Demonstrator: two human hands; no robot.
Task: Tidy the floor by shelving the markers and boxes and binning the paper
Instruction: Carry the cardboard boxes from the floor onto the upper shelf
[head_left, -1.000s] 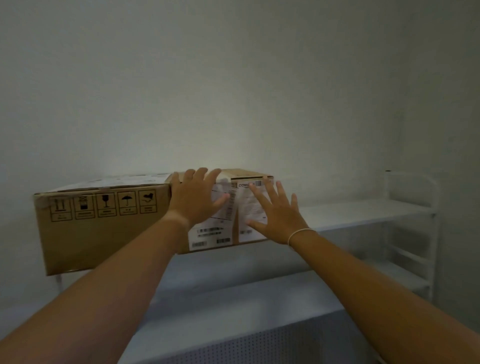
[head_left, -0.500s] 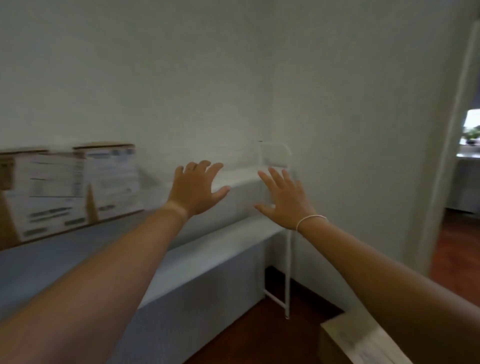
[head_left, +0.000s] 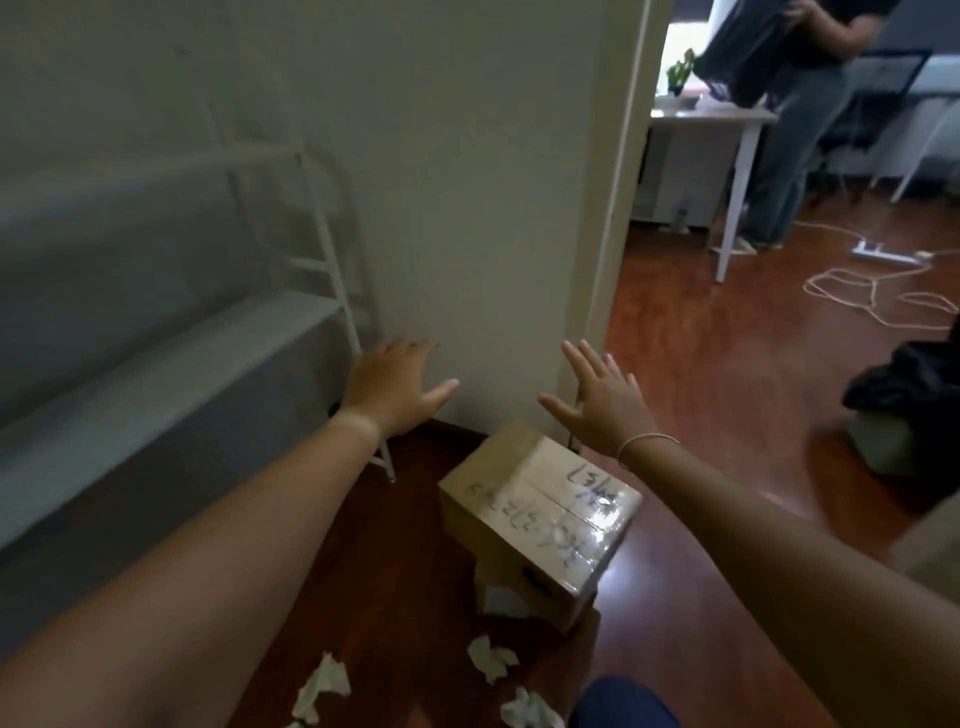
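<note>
Both hands hang spread and empty above the taped cardboard box (head_left: 540, 519) on the floor: left hand (head_left: 392, 387) up-left of it, right hand (head_left: 597, 397) just above its far edge. 3 crumpled papers (head_left: 491, 657) lie below the box.

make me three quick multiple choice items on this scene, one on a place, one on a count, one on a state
1. Where is the taped cardboard box?
A. on the shelf
B. on the wooden floor near the wall corner
C. on the white desk

2. How many crumpled papers lie on the floor near the bottom edge?
A. one
B. three
C. six

3. What are the two hands doing?
A. both open, holding nothing
B. both gripping the box
C. one pinching a marker

Key: B, the box sits on the floor below the hands; B, one, another, a third; A, the left hand and right hand have spread fingers.
</note>
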